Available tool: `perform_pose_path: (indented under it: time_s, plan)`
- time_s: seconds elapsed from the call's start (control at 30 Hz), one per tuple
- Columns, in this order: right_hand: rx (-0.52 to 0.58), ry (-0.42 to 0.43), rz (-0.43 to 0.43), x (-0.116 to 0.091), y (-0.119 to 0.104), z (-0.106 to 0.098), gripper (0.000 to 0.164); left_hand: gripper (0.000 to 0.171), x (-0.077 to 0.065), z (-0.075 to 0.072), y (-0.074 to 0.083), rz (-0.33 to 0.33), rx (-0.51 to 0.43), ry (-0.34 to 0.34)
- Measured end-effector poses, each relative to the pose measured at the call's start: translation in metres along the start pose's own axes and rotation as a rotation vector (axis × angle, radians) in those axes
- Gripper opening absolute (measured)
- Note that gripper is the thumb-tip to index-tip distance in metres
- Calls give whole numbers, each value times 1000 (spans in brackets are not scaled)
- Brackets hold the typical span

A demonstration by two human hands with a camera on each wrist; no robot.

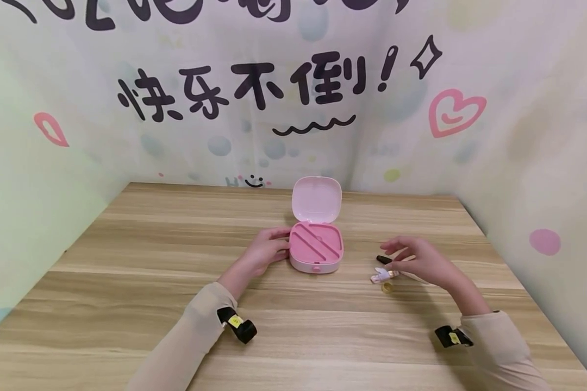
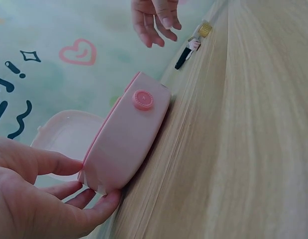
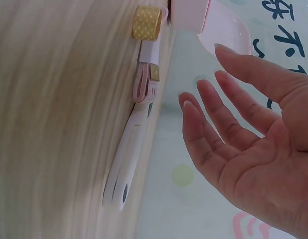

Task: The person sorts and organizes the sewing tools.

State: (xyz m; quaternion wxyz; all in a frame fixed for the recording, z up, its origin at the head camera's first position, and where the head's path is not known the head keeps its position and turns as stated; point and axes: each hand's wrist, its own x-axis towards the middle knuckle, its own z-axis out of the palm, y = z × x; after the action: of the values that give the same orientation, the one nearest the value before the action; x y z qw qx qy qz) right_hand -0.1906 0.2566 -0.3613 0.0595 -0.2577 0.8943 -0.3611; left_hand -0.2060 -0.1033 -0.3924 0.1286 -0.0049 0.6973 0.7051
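An open pink box [image 1: 316,266] stands on the table, its pale lid [image 1: 317,200] raised at the back and a pink divided insert [image 1: 325,239] inside. My left hand [image 1: 263,252] holds its left side; the left wrist view shows thumb and fingertips against the box wall [image 2: 126,134]. My right hand [image 1: 420,263] hovers with loosely bent, parted fingers over small items, holding nothing. Below it lie a folded pinkish strap-like piece [image 3: 146,82], a yellow dotted tape roll [image 3: 147,23], a slim white object [image 3: 126,159] of unclear kind and a black-ended piece [image 1: 383,259].
The wood-grain table [image 1: 176,315] reaches back to a printed wall cloth [image 1: 200,146] with black writing. Cloth also closes off the left and right sides. Each sleeve carries a black wrist strap.
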Motion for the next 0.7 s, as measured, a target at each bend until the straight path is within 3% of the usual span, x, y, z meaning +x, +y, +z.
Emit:
perform_pose_path:
  time_s: [0.3, 0.7]
  plan:
    - [50, -69, 57, -1, 10, -4, 40, 49, 0, 0, 0, -4, -7, -4]
    - [99, -92, 47, 0, 24, 0, 36, 49, 2, 0, -2, -7, -4, -11]
